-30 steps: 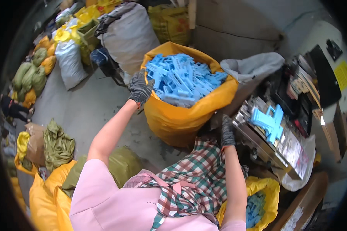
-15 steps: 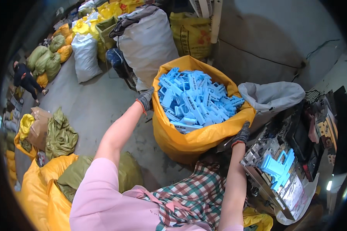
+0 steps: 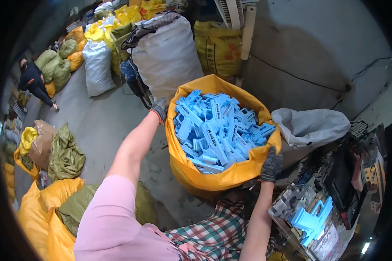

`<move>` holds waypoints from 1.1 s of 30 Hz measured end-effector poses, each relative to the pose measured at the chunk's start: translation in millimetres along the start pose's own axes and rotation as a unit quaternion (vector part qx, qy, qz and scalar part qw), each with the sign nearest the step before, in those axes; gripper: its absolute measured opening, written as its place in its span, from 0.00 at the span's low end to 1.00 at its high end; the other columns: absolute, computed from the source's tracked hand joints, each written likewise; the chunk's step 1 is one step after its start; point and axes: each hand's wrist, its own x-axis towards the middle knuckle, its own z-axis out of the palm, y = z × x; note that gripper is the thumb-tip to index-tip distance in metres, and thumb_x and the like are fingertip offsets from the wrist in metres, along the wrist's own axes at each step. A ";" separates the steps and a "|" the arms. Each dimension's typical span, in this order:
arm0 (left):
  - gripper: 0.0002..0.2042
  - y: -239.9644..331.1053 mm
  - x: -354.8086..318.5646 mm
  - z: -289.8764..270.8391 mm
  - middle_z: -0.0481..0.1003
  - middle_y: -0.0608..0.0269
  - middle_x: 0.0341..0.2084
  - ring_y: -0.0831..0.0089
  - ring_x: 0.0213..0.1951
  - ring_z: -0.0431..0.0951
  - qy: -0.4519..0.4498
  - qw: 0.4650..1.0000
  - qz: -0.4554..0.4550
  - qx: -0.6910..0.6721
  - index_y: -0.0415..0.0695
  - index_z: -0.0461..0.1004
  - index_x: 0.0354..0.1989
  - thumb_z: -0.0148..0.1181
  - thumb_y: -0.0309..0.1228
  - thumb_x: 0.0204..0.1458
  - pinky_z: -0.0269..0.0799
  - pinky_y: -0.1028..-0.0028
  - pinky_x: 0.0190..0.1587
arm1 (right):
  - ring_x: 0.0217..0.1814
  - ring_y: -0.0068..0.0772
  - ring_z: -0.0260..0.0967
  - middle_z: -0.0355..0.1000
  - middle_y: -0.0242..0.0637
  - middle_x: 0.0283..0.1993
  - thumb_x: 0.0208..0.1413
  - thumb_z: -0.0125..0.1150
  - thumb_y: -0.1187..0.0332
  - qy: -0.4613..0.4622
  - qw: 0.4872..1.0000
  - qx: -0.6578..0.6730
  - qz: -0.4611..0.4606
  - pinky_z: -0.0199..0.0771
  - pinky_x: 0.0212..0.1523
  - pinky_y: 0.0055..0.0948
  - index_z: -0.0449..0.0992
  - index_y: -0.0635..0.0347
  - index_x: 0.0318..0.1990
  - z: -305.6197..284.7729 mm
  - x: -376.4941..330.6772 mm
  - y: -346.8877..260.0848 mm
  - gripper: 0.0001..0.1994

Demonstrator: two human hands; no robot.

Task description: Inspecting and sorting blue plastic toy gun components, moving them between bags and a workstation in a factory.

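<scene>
A big orange woven sack (image 3: 204,184) stands in front of me, its mouth wide and its rim turned outward. It is heaped with light blue plastic toy pistols (image 3: 217,124). My left hand (image 3: 160,109), in a dark grey knit glove, is closed on the sack's left rim. On the right near side, my right hand (image 3: 272,165), gloved alike, grips the rim with its fingers against the orange cloth. Apart from the sack, another blue toy pistol (image 3: 312,219) lies on a cluttered bench (image 3: 287,232) by my right forearm.
An open whitish sack (image 3: 311,126) touches the right side. Behind stand a full white sack (image 3: 167,56), a yellow sack (image 3: 217,50) and a fan (image 3: 231,13). Orange and green sacks (image 3: 59,193) lie at left. A person in dark clothes (image 3: 35,82) stands far left.
The orange sack sits slightly lower in view. My right hand has shifted farther onto its rim, while my left still grips it. The far person has changed position a little.
</scene>
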 end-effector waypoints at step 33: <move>0.12 50.6 -106.5 24.5 0.73 0.52 0.44 0.62 0.43 0.75 -0.081 0.690 0.516 0.501 0.40 0.70 0.48 0.45 0.30 0.59 0.70 0.68 0.48 | 0.58 0.58 0.61 0.63 0.65 0.55 0.59 0.50 0.52 0.011 0.994 0.049 -0.092 0.56 0.61 0.42 0.64 0.79 0.54 33.0 -1.2 -18.9 0.31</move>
